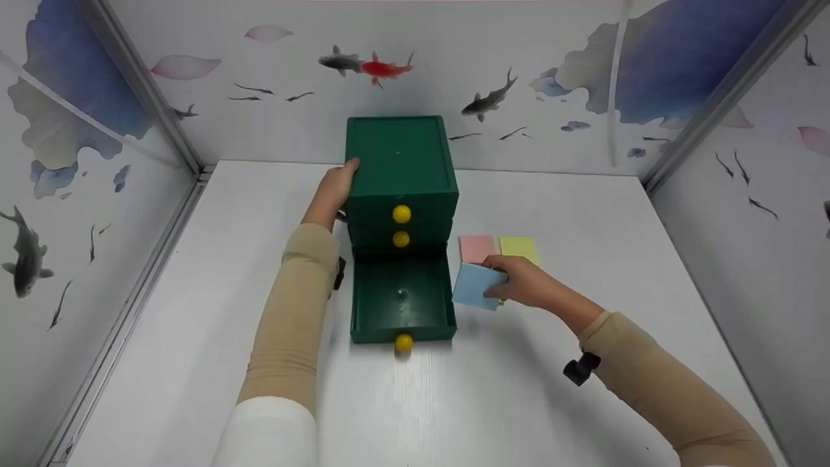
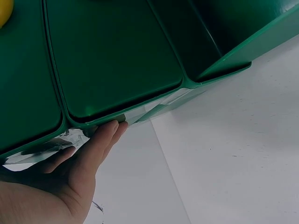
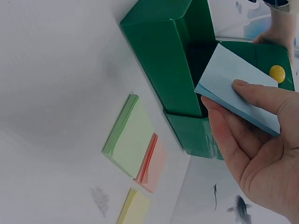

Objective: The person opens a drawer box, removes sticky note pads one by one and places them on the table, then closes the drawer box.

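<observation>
A green three-drawer cabinet [image 1: 399, 159] with yellow round knobs stands on the table. Its bottom drawer [image 1: 373, 336] is pulled out, and nothing shows inside. My left hand [image 1: 332, 194] lies against the cabinet's left side; in the left wrist view its extended fingers [image 2: 100, 142] touch the side wall. My right hand [image 1: 528, 284] pinches a light blue sticky note pad [image 1: 476, 285] between thumb and fingers, just right of the drawer. In the right wrist view the blue pad [image 3: 238, 79] is held tilted above the table, close to the drawer wall [image 3: 156, 60].
Pink [image 1: 476, 248] and yellow [image 1: 519, 246] note pads lie right of the cabinet. A green pad [image 3: 128, 135] beside them is mostly hidden by my right hand in the head view. White panels printed with fish [image 1: 489, 100] enclose the table [image 1: 194, 311] at back and sides.
</observation>
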Tool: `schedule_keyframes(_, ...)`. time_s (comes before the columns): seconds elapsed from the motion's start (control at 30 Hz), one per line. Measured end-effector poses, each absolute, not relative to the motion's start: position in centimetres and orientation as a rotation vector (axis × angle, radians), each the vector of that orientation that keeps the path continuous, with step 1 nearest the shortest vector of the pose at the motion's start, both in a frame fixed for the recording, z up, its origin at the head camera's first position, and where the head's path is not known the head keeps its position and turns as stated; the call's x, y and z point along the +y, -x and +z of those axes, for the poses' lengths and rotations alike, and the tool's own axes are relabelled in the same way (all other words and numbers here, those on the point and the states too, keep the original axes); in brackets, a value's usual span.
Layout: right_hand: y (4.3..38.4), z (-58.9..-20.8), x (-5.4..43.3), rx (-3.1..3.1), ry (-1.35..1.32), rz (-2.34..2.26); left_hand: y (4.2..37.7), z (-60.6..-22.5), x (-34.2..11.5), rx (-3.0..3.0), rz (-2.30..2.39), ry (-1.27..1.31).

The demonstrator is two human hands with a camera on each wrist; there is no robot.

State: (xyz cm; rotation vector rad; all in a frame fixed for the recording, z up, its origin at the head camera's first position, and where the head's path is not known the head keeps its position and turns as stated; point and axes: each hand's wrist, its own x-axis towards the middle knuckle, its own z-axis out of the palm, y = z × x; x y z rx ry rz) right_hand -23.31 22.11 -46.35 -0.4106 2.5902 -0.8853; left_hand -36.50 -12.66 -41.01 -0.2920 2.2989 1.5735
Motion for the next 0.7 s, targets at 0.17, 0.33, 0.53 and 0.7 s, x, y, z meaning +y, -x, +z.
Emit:
schedule_keyframes(0.17,23.2,-47.4,23.4,2.587,0.381,-0.914,36.5,-41.1,-12.6,2.298,1.561,0.303)
schedule_keyframes(0.33,23.1,-48.6,24.7,2.597,0.366,-0.978,36.4,-41.3,-12.8,2.282,1.583,0.305)
schedule_keyframes(0.53,23.2,-49.6,26.0,2.622,0.318,-0.978,36.4,-41.4,-12.8,2.276,1.593,0.304)
schedule_keyframes(0.7,23.4,-50.4,27.0,2.616,0.230,-0.995,36.5,-41.4,-12.7,2.277,1.594,0.289)
